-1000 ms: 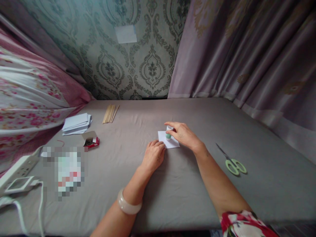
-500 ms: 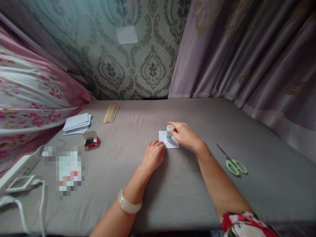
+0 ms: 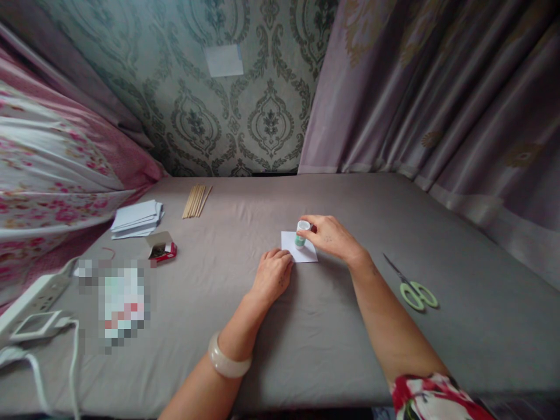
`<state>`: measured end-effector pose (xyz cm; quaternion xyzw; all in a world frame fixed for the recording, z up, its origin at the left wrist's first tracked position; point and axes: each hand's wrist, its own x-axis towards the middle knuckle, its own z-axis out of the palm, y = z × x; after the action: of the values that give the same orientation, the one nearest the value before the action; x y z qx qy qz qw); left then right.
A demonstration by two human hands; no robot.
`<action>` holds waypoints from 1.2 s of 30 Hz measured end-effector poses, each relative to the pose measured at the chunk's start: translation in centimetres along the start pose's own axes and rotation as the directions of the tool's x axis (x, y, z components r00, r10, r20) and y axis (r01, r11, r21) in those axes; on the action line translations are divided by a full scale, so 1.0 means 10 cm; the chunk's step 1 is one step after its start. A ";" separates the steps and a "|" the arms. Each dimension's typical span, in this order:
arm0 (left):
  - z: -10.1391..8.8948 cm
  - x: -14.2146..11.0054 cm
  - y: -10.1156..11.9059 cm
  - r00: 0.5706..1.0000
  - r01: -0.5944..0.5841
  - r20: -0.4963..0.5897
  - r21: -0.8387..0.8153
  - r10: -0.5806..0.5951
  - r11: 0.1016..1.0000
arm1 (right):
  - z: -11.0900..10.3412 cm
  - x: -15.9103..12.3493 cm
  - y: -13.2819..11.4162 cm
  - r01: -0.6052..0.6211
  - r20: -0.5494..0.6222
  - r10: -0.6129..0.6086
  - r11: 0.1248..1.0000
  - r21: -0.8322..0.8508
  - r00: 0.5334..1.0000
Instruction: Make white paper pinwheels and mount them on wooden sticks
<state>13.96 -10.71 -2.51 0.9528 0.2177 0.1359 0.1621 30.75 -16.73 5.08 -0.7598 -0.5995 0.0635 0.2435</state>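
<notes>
A small white square of paper lies on the grey cloth in front of me. My right hand is closed around a glue stick, a white tube with a green label, which stands nearly upright on the paper. What its lower end looks like is hidden. At the paper's near left edge rests my left hand, fingers laid down over the margin, holding nothing. To the right of my right forearm lie scissors with light green handles, blades pointing away.
On the left are a stack of white paper, several wooden sticks and an open small red box with dark bits inside. A power strip with white cables and a blurred-out packet lie nearer. Curtains hang at the right.
My right hand and the glue stick have shifted very slightly to the right on the paper. My left hand has stayed in place.
</notes>
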 end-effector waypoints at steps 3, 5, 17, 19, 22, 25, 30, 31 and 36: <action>-0.02 0.00 0.02 1.000 0.000 -0.002 -0.004 0.000 1.000 | -0.02 -0.02 0.03 0.043 0.049 -0.044 0.999 0.028 0.998; -0.03 0.00 0.02 1.000 -0.002 0.000 -0.002 0.002 1.000 | -0.01 -0.02 0.05 0.082 0.072 -0.086 0.995 0.057 0.994; -0.03 -0.01 0.02 1.000 0.010 0.003 -0.013 -0.010 1.000 | 0.05 -0.01 -0.04 -0.028 0.015 0.030 0.994 -0.107 0.999; -0.02 -0.01 0.01 1.000 0.010 0.000 -0.016 -0.010 1.000 | 0.06 0.00 -0.08 -0.097 -0.035 0.092 0.981 -0.167 0.995; -0.02 -0.01 0.00 1.000 0.008 -0.001 -0.023 -0.008 1.000 | 0.07 0.01 -0.11 -0.171 -0.091 0.155 0.964 -0.205 0.984; -0.02 -0.01 0.01 1.000 0.006 0.001 -0.028 -0.006 1.000 | 0.06 0.00 -0.10 -0.176 -0.075 0.163 0.962 -0.211 0.984; -0.03 -0.01 0.01 1.000 0.007 0.006 -0.009 -0.007 1.000 | 0.01 -0.04 0.03 0.001 0.053 0.004 0.996 -0.086 0.999; -0.03 -0.01 0.01 1.000 0.005 0.005 -0.007 -0.005 1.000 | 0.01 -0.04 0.05 0.047 0.076 -0.043 0.998 -0.045 0.996; -0.01 -0.01 -0.01 1.000 -0.002 0.002 -0.007 0.002 1.000 | 0.03 -0.08 -0.01 0.145 0.122 -0.143 0.989 -0.014 0.982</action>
<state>13.86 -10.66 -2.48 0.9526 0.2162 0.1359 0.1655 30.36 -17.35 4.71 -0.7119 -0.6672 0.0847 0.2022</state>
